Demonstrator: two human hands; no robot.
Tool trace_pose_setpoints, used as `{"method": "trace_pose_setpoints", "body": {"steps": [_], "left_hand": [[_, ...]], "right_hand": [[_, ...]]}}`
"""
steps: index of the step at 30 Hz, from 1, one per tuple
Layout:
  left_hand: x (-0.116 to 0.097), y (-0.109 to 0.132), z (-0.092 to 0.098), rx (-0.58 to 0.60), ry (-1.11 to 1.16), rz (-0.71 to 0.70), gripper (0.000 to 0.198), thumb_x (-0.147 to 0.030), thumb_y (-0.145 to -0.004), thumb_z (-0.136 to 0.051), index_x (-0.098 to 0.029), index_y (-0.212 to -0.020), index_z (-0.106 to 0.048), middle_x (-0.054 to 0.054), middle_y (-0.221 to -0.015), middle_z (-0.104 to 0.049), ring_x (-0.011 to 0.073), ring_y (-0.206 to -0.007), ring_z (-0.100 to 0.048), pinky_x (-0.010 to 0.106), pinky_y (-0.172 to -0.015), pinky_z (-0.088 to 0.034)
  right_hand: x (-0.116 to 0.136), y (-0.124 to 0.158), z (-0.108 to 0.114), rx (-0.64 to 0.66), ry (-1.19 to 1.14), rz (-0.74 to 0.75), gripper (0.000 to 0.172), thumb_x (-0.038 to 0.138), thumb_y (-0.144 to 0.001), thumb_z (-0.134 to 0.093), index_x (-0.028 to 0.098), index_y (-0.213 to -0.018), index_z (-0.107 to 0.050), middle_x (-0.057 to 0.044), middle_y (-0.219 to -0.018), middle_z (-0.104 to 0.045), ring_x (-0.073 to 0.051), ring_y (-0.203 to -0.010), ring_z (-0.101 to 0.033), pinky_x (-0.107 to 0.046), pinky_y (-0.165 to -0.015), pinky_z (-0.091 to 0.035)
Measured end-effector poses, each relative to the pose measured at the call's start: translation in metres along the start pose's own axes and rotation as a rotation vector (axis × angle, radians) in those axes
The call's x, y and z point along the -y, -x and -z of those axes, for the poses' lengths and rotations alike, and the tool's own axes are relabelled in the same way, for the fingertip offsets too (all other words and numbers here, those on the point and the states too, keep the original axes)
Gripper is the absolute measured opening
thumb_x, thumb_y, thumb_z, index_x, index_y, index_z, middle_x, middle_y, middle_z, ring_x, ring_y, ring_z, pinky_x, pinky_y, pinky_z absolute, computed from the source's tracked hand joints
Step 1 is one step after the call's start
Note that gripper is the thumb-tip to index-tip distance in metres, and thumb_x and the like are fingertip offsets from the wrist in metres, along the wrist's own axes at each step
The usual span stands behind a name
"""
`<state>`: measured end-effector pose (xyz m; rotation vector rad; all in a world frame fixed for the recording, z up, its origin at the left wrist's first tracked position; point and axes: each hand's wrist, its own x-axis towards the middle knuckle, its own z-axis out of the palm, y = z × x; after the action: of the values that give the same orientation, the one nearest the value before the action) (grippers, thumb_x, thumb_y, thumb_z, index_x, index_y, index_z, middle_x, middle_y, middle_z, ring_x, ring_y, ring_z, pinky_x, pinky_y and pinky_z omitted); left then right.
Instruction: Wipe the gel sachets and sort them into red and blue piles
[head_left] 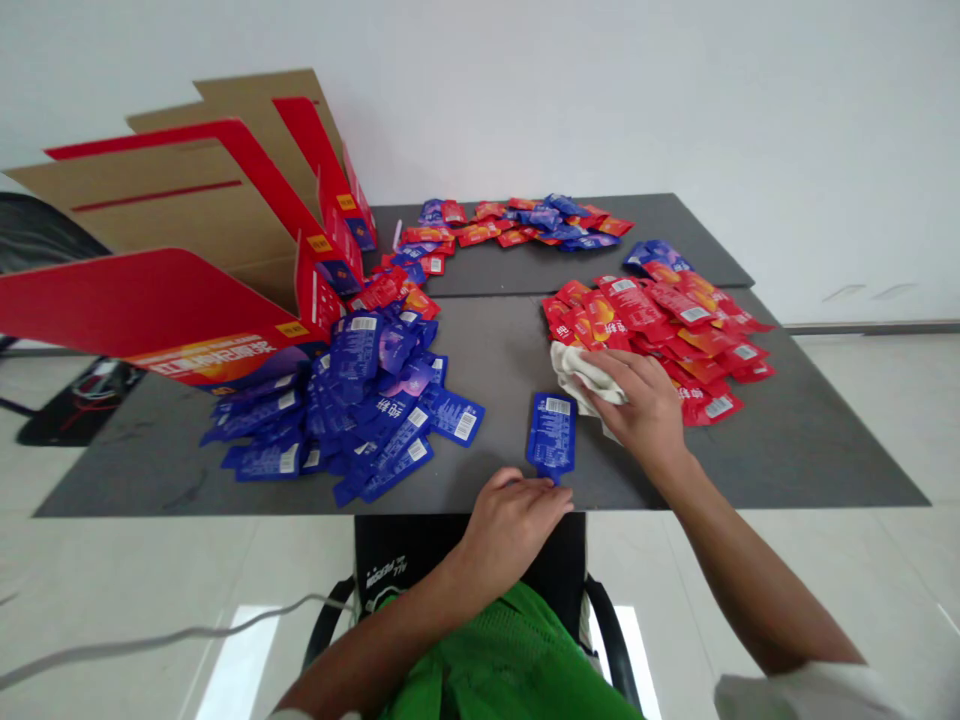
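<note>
One blue pouch (552, 432) takes centre stage, flat on the grey counter (491, 345) near its front edge, barcode up and narrow neck pointing at the person! Down at that neck is the left hand (517, 520), fingertips right on it; whether that grip pinches the neck or merely presses it, one cannot tell. Over on the other side, the right hand (643, 408) has its grip closed around a bunched white cloth (576, 372), just beside the pouch's upper corner. Look beyond it: a heap of red pouches (675, 325) spreads across the right side. Opposite, a big blue pile (367, 400) sprawls against open red boxes (195, 300), flaps up, and a mixed red-and-blue row (514, 228) runs along the back.
</note>
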<state>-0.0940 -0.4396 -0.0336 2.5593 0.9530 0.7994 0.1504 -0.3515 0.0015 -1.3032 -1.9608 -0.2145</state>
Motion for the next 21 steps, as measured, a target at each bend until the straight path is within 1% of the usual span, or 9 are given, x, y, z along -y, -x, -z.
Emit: {"method": "trace_pose_setpoints", "body": {"steps": [2,3,5,7,10,12,15,19,21], "left_hand": [[0.004,-0.017,0.010,-0.068,-0.005,0.071,0.024,-0.031,-0.114,-0.053,-0.021,-0.118,-0.075,0.002,-0.101,-0.084,0.0169,-0.091,-0.078,0.037,-0.091,-0.051],[0.007,-0.027,0.014,-0.100,-0.029,0.116,0.026,-0.033,-0.115,-0.051,-0.022,-0.118,-0.074,0.003,-0.100,-0.083,0.0182,-0.091,-0.076,0.039,-0.092,-0.050],[0.016,-0.049,0.016,-0.133,-0.109,0.195,0.029,-0.039,-0.113,-0.053,-0.022,-0.125,-0.073,0.007,-0.111,-0.080,0.0234,-0.103,-0.072,0.041,-0.095,-0.050],[0.025,-0.069,0.011,-0.131,-0.198,0.258,0.041,-0.047,-0.109,-0.060,-0.018,-0.138,-0.066,0.013,-0.124,-0.074,0.0286,-0.114,-0.066,0.043,-0.097,-0.051],[0.036,-0.090,0.001,-0.045,-0.289,0.314,0.067,-0.060,-0.097,-0.074,-0.012,-0.143,-0.061,0.017,-0.125,-0.069,0.0318,-0.115,-0.064,0.043,-0.097,-0.053],[0.040,-0.100,-0.002,0.067,-0.304,0.334,0.069,-0.062,-0.091,-0.079,-0.011,-0.135,-0.065,0.017,-0.120,-0.068,0.0326,-0.111,-0.065,0.042,-0.095,-0.054],[0.044,-0.110,0.000,0.210,-0.222,0.403,0.061,-0.055,-0.089,-0.084,-0.010,-0.127,-0.069,0.017,-0.119,-0.066,0.0310,-0.106,-0.070,0.039,-0.092,-0.055],[0.051,-0.122,0.005,0.249,0.021,0.447,0.060,-0.037,-0.083,-0.093,-0.013,-0.132,-0.067,0.013,-0.122,-0.070,0.0279,-0.110,-0.071,0.034,-0.093,-0.055],[0.054,-0.126,0.009,0.255,0.147,0.443,0.046,-0.032,-0.084,-0.092,-0.014,-0.121,-0.072,0.009,-0.112,-0.074,0.0259,-0.106,-0.071,0.032,-0.090,-0.054]], "right_hand": [[0.009,0.024,0.019,-0.119,-0.049,-0.067,0.043,0.031,-0.098,-0.076,0.032,-0.141,-0.070,-0.007,-0.130,-0.075,-0.029,-0.114,-0.071,-0.046,-0.101,-0.057],[0.014,0.037,0.027,-0.152,-0.067,-0.110,0.042,0.031,-0.097,-0.077,0.032,-0.139,-0.071,-0.006,-0.129,-0.076,-0.029,-0.113,-0.072,-0.046,-0.102,-0.057],[0.021,0.063,0.037,-0.195,-0.090,-0.214,0.038,0.032,-0.096,-0.079,0.033,-0.134,-0.074,-0.005,-0.125,-0.078,-0.028,-0.109,-0.074,-0.046,-0.101,-0.058],[0.025,0.086,0.040,-0.218,-0.104,-0.335,0.033,0.035,-0.095,-0.080,0.031,-0.128,-0.077,-0.004,-0.121,-0.079,-0.028,-0.105,-0.075,-0.046,-0.099,-0.059],[0.025,0.110,0.037,-0.227,-0.143,-0.502,0.033,0.044,-0.094,-0.081,0.029,-0.122,-0.079,-0.005,-0.117,-0.079,-0.029,-0.101,-0.076,-0.048,-0.099,-0.059],[0.025,0.119,0.033,-0.235,-0.175,-0.581,0.035,0.049,-0.093,-0.080,0.028,-0.121,-0.080,-0.005,-0.117,-0.079,-0.030,-0.102,-0.075,-0.048,-0.099,-0.058],[0.024,0.124,0.028,-0.272,-0.205,-0.654,0.037,0.052,-0.092,-0.079,0.026,-0.119,-0.080,-0.007,-0.117,-0.078,-0.030,-0.103,-0.075,-0.046,-0.097,-0.058],[0.023,0.122,0.024,-0.301,-0.203,-0.682,0.039,0.055,-0.092,-0.079,0.025,-0.117,-0.081,-0.008,-0.114,-0.079,-0.029,-0.100,-0.075,-0.044,-0.094,-0.059],[0.023,0.122,0.024,-0.307,-0.199,-0.675,0.039,0.055,-0.092,-0.078,0.025,-0.117,-0.081,-0.009,-0.113,-0.079,-0.029,-0.099,-0.075,-0.045,-0.093,-0.059]]}}
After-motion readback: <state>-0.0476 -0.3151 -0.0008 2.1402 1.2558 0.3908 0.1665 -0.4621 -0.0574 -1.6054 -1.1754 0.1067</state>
